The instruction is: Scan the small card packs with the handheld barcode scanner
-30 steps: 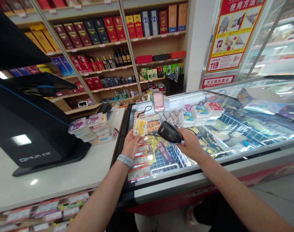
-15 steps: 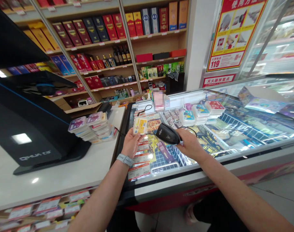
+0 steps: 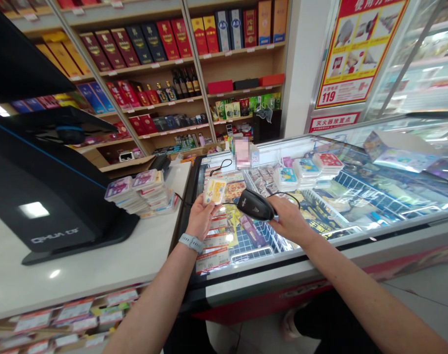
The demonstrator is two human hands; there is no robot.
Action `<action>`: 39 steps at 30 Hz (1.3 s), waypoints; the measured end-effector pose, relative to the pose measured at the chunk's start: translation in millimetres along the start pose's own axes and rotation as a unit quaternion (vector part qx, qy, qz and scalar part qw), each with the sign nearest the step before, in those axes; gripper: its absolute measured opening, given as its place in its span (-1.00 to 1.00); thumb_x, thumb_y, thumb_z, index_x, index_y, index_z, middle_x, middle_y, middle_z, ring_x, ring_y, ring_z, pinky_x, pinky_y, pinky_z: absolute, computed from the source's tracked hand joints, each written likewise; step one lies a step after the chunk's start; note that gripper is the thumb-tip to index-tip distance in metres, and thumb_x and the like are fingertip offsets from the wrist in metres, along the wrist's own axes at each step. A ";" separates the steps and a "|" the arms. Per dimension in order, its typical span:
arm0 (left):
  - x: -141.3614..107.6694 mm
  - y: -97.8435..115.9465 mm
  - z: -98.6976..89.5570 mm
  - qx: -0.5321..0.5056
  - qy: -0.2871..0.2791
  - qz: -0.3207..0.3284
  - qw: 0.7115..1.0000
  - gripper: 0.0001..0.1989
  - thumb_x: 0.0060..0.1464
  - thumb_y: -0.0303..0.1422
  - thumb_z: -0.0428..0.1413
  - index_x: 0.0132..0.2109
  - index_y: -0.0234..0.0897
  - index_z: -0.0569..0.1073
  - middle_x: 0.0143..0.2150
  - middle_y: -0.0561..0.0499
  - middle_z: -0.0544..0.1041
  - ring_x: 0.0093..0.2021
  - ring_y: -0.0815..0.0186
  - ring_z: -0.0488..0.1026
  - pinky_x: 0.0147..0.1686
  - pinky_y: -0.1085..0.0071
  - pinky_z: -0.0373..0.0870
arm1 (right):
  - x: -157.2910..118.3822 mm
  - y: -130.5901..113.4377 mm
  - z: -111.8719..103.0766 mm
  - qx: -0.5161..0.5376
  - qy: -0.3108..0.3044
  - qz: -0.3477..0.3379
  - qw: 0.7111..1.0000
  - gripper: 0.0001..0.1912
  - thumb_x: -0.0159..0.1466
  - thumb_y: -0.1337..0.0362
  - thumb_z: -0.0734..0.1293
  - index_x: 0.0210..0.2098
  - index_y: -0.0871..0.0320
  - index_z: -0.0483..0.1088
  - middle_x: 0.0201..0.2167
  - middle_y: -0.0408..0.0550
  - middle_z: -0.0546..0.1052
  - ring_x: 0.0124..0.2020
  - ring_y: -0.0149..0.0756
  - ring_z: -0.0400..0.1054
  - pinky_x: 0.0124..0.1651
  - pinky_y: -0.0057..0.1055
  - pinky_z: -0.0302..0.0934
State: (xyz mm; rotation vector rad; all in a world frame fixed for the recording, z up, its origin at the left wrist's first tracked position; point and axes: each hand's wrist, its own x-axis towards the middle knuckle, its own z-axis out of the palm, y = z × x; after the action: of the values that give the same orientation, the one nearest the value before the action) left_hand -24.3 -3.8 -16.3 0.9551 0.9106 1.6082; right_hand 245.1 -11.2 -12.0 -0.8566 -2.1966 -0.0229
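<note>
Black corded handheld barcode scanner [image 3: 256,205] sits clasped in the right hand [image 3: 292,221], its nose aimed near the small yellow-and-white pack [image 3: 214,191] gripped in the left hand [image 3: 200,219], both above the glass-topped chest freezer [image 3: 283,275].

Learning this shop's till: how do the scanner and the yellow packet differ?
The handheld barcode scanner is black and bulky, with a cord trailing off; the yellow packet is flat, printed and cordless. The right hand grips the scanner, while the left hand holds up the packet. Both are held above the glass freezer lid.
</note>
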 end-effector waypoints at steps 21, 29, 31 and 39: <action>2.3 -3.4 -2.0 0.010 -0.005 0.006 1.000 -0.60 -0.08 -0.44 0.23 -0.05 -0.23 0.37 -0.01 -0.04 0.50 0.01 0.27 0.45 0.12 0.13 0.34 | 1.0 -2.4 -1.8 -0.012 -0.004 -0.002 1.000 -0.64 0.21 0.35 0.26 0.01 0.17 0.24 -0.19 0.05 0.46 -0.19 -0.09 0.34 -0.17 -0.21 0.20; 2.9 -4.9 -2.9 0.011 -0.010 0.009 1.000 -0.58 -0.08 -0.43 0.24 -0.03 -0.23 0.36 0.01 -0.05 0.49 0.03 0.25 0.44 0.13 0.11 0.33 | 1.5 -3.5 -2.7 -0.011 0.000 -0.004 1.000 -0.64 0.19 0.37 0.26 0.00 0.17 0.24 -0.19 0.05 0.46 -0.19 -0.10 0.34 -0.16 -0.23 0.20; 2.3 -4.4 -2.9 0.018 -0.014 0.011 1.000 -0.59 -0.07 -0.43 0.23 -0.03 -0.23 0.36 0.02 -0.05 0.49 0.04 0.25 0.44 0.14 0.11 0.32 | 1.5 -3.5 -2.8 -0.012 0.000 -0.006 1.000 -0.64 0.19 0.37 0.26 -0.01 0.18 0.24 -0.20 0.05 0.46 -0.20 -0.10 0.34 -0.17 -0.23 0.19; 1.6 -3.1 -2.5 0.018 -0.011 0.009 1.000 -0.62 -0.06 -0.43 0.22 -0.05 -0.22 0.36 0.00 -0.03 0.49 0.03 0.28 0.44 0.14 0.14 0.32 | 0.7 -2.1 -1.7 -0.015 -0.008 -0.005 1.000 -0.67 0.21 0.34 0.25 -0.02 0.18 0.24 -0.21 0.05 0.46 -0.20 -0.09 0.34 -0.17 -0.21 0.19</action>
State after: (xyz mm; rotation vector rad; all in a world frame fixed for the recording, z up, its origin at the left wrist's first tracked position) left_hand -25.8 -1.8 -19.9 1.0058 0.9205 1.5976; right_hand 244.6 -12.9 -9.8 -0.8653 -2.2201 -0.0534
